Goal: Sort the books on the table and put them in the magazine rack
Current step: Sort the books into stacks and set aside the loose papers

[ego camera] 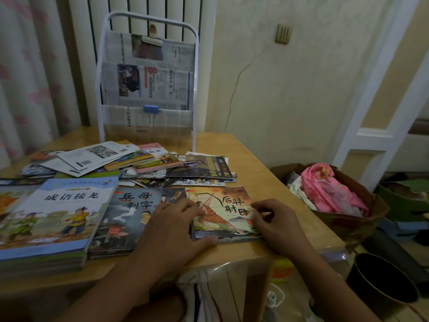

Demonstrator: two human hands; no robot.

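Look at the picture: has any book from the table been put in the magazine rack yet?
No: the magazine rack holds only newspapers, and the books lie on the table.

- I count three neat book stacks near me: blue-covered stack (58,219), dark-covered stack (130,212), archer-covered stack (222,212).
- One loose heap of books (130,163) behind them; too jumbled to count.
- One rack (148,84).
- Two hands: left hand (174,226), right hand (276,221).
- One box (362,205) beside my table.
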